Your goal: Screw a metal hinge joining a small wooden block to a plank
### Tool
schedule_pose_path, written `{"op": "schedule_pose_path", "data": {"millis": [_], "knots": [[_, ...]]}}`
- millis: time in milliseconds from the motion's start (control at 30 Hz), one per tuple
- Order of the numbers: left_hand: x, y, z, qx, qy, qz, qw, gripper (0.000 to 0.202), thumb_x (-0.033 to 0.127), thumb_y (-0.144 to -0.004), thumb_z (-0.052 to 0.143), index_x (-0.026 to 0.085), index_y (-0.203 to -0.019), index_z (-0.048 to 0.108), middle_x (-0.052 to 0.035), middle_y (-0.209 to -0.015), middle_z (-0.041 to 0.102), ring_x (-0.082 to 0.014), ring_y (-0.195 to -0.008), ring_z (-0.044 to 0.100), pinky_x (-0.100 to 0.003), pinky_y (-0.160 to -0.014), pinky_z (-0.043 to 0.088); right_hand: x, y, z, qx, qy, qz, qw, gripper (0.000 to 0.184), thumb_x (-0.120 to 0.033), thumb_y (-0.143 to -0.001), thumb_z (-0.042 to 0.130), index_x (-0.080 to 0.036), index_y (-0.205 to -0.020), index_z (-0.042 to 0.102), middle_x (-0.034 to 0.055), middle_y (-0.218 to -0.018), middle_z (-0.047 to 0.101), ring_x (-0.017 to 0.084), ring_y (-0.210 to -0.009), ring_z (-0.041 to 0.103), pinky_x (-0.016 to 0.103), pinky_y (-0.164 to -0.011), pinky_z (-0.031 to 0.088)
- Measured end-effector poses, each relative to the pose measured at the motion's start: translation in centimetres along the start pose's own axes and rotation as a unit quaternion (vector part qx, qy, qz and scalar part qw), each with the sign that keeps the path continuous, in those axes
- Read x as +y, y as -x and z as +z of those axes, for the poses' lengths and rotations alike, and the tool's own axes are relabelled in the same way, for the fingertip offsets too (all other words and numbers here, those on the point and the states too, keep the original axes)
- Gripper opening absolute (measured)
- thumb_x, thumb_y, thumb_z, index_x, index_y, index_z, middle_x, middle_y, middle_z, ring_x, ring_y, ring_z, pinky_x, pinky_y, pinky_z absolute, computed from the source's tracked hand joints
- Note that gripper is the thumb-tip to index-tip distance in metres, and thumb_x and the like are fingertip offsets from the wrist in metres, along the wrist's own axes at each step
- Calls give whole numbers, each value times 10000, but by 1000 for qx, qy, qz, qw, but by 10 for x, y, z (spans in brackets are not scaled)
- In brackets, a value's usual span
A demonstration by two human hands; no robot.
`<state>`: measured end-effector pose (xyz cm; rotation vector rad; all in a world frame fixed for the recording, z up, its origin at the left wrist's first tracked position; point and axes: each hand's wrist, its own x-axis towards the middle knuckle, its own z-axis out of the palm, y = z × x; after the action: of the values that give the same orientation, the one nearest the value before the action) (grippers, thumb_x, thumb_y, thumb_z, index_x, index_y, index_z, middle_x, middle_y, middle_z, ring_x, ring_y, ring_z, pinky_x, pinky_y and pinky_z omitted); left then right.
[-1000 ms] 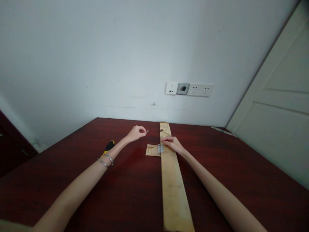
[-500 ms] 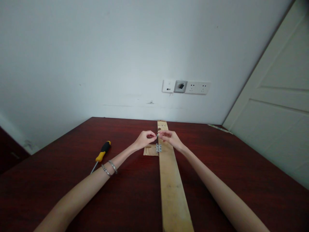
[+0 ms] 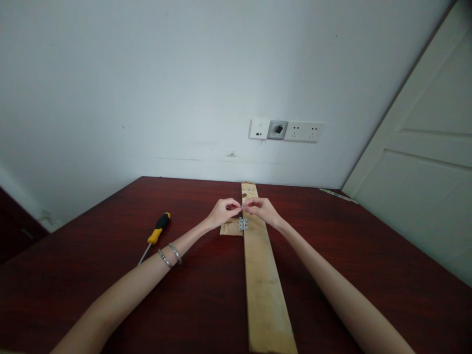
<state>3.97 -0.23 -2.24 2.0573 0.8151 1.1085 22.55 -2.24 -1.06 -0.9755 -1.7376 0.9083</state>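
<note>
My left hand (image 3: 222,212) and my right hand (image 3: 261,210) meet fingertip to fingertip above the wooden plank (image 3: 264,285). Both are closed in a pinch around a small shiny piece (image 3: 242,205), too tiny and too covered by fingers to name. Just below them, a silver hinge (image 3: 243,224) lies across the joint between the long plank and a short wooden piece (image 3: 230,227) on its left. Left of my left forearm lies a screwdriver (image 3: 158,229) with a black and yellow handle, its shaft tip hidden by the arm.
The dark red tabletop (image 3: 191,300) reaches back to a white wall with a row of sockets (image 3: 286,131). A thin pale strip (image 3: 337,195) lies at the far right edge beside a white panelled door (image 3: 424,162).
My fingertips have come closer together, covering more of the small shiny piece. The whole view has shifted slightly; the plank, hinge and screwdriver stay in place.
</note>
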Motion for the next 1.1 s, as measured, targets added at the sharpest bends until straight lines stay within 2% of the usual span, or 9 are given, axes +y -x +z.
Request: {"op": "schedule_pose_path", "data": {"millis": [267, 400, 500, 600, 667, 800, 933, 1100], "knots": [[-5, 1, 2, -15, -5, -8, 1000, 104, 215, -733, 625, 122, -751, 667, -41, -732, 661, -137, -677, 592, -241, -644, 463, 2, 1, 2, -8, 36, -12, 999, 208, -370, -658, 690, -169, -705, 669, 20, -729, 658, 156, -705, 596, 298, -714, 464], [-7, 1, -2, -54, -14, -20, 998, 136, 249, -741, 624, 121, -762, 666, -40, -719, 657, -137, -658, 591, -235, -624, 457, 9, 2, 7, -10, 65, -26, 997, 183, -355, -695, 649, -173, -705, 658, 24, -730, 656, 160, -706, 597, 284, -690, 464], [-8, 0, -9, -85, -84, 9, 993, 180, 282, -735, 644, 125, -818, 669, -52, -791, 643, -148, -707, 583, -246, -659, 454, 16, 2, 10, 7, 76, -23, 997, 173, -346, -711, 623, -175, -712, 650, 25, -734, 654, 162, -707, 598, 281, -682, 464], [-11, 2, -15, -140, -200, 61, 968, 392, 378, -674, 720, 133, -973, 657, -84, -929, 618, -211, -886, 549, -302, -796, 435, 23, 3, 11, 45, 73, -12, 996, 165, -336, -703, 621, -173, -703, 645, 33, -749, 656, 172, -730, 602, 295, -707, 469], [-14, 4, -16, -187, -249, 68, 948, 589, 453, -623, 751, 133, -1097, 611, -104, -1004, 602, -250, -971, 514, -335, -854, 413, 26, 3, 11, 55, 70, -11, 996, 156, -330, -689, 631, -175, -683, 644, 37, -756, 656, 179, -753, 604, 305, -732, 470], [-17, 9, -12, -247, -277, 48, 928, 775, 483, -586, 764, 128, -1229, 516, -127, -1099, 584, -276, -1010, 502, -346, -869, 405, 27, 5, 9, 30, 68, -22, 997, 156, -342, -670, 664, -186, -656, 658, 43, -799, 656, 189, -804, 600, 309, -757, 468], [-18, 11, -9, -242, -274, 39, 930, 794, 449, -591, 770, 122, -1255, 485, -137, -1158, 564, -280, -1027, 501, -341, -874, 401, 31, 7, 7, -20, 83, -41, 995, 137, -337, -671, 686, -200, -661, 686, 30, -799, 660, 180, -812, 591, 310, -795, 448], [-20, 10, -10, -245, -283, 23, 927, 765, 454, -607, 759, 134, -1247, 487, -120, -1067, 572, -260, -959, 533, -316, -813, 426, 39, 6, 6, -47, 89, -45, 994, 139, -337, -656, 714, -201, -685, 710, 32, -856, 659, 178, -845, 586, 311, -818, 432]]}}
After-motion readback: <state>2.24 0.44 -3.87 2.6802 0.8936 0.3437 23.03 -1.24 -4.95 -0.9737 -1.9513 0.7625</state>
